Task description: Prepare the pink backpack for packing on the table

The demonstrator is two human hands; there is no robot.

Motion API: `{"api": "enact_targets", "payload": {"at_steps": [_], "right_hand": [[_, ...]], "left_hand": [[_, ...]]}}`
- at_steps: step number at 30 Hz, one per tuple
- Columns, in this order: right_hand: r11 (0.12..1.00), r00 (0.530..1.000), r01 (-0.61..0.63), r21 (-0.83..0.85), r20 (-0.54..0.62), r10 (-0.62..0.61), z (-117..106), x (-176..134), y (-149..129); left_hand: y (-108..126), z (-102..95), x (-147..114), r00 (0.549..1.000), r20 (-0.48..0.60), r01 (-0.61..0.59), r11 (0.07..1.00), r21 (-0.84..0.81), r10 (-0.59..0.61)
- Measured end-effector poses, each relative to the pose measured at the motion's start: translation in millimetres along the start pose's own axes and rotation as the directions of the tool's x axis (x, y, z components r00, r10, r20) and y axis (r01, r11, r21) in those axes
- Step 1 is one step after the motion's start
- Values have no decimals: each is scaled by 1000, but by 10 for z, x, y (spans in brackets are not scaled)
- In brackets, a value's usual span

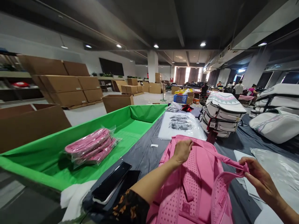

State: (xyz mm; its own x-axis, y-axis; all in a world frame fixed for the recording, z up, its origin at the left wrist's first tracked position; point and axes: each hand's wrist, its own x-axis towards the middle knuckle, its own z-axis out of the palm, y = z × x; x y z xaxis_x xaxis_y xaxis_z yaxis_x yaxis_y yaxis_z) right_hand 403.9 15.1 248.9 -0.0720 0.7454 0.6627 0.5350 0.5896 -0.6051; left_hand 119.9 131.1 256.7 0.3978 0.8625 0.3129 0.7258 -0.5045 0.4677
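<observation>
A pink backpack [193,183] lies back-side up on the grey table [144,152] in front of me. My left hand [182,151] is closed on its top edge. My right hand [257,177] pinches the end of a pink shoulder strap [224,160] and holds it lifted off the pack to the right. A stack of clear plastic bags [181,124] with a dark print lies just beyond the backpack.
A green-lined bin [130,124] at left holds bagged pink backpacks [92,147]. Two dark phones [114,183] lie near my left arm. White backpacks [221,115] are stacked ahead and right. Cardboard boxes [65,87] line the left; people work far back.
</observation>
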Motion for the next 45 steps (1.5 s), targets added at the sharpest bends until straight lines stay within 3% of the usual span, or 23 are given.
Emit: {"api": "enact_targets", "payload": {"at_steps": [2, 3, 4, 6, 7, 9, 13, 18, 24, 26, 29, 30, 32, 34, 35, 36, 38, 40, 41, 42, 45], "right_hand": [[1000, 998, 30, 9, -56, -30, 44, -47, -7], [999, 996, 41, 7, -79, -40, 52, -70, -16], [999, 995, 47, 5, -93, -46, 54, -92, -30], [999, 994, 50, 7, -93, -50, 49, -131, -68], [999, 995, 48, 17, -87, -47, 45, -150, -88], [998, 996, 31, 60, -85, -26, 35, -186, -120], [988, 997, -17, 151, -70, 28, -19, -270, -109], [981, 996, -71, 179, -33, 78, -113, -366, 2], [991, 996, -78, 106, 40, 74, -147, -427, 107], [997, 997, -78, 26, 29, 78, -161, -461, 144], [989, 991, -106, -102, 73, 114, -204, -532, 205], [982, 985, -104, -155, 119, 123, -220, -553, 216], [964, 971, -78, -253, 198, 131, -240, -581, 210], [947, 976, -69, -314, 177, 129, -237, -589, 169], [943, 983, -63, -327, 143, 116, -227, -589, 142], [942, 989, -50, -331, 118, 94, -212, -589, 115], [946, 990, -31, -323, 119, 73, -167, -597, 69], [956, 981, -57, -288, 162, 107, -102, -612, 33], [960, 971, -95, -264, 187, 147, -60, -618, 14], [960, 957, -141, -240, 215, 194, -13, -619, -7], [953, 905, -237, -188, 315, 287, 148, -577, -78]], "left_hand": [[62, 24, 70, 995, -53, -79, 996, 47, 81], [119, 74, 83, 979, -53, -194, 979, 63, 197], [188, 143, 86, 938, -44, -341, 938, 69, 344], [345, 308, 81, 786, -19, -617, 786, 45, 618], [419, 391, 83, 715, -9, -699, 715, 15, 699], [534, 538, 112, 661, 13, -748, 660, -71, 750], [592, 756, 241, 643, -10, -750, 627, -209, 766], [541, 899, 384, 543, -78, -834, 526, -166, 836], [522, 900, 457, 385, 39, -921, 387, -42, 922], [514, 892, 417, 414, 56, -909, 416, -37, 909], [539, 814, 334, 520, 50, -852, 522, -41, 853], [566, 757, 314, 522, 52, -852, 523, -7, 851], [643, 597, 295, 459, 65, -886, 451, 104, 886], [721, 416, 289, 374, 100, -914, 348, 206, 922], [747, 338, 282, 351, 126, -921, 318, 226, 928], [755, 279, 269, 358, 146, -920, 322, 223, 922], [716, 227, 223, 438, 171, -898, 419, 139, 883], [618, 246, 168, 522, 210, -838, 543, -50, 826], [563, 268, 144, 537, 245, -803, 578, -143, 807], [515, 289, 126, 527, 290, -781, 590, -207, 799], [457, 322, 102, 396, 427, -844, 505, -179, 813]]}}
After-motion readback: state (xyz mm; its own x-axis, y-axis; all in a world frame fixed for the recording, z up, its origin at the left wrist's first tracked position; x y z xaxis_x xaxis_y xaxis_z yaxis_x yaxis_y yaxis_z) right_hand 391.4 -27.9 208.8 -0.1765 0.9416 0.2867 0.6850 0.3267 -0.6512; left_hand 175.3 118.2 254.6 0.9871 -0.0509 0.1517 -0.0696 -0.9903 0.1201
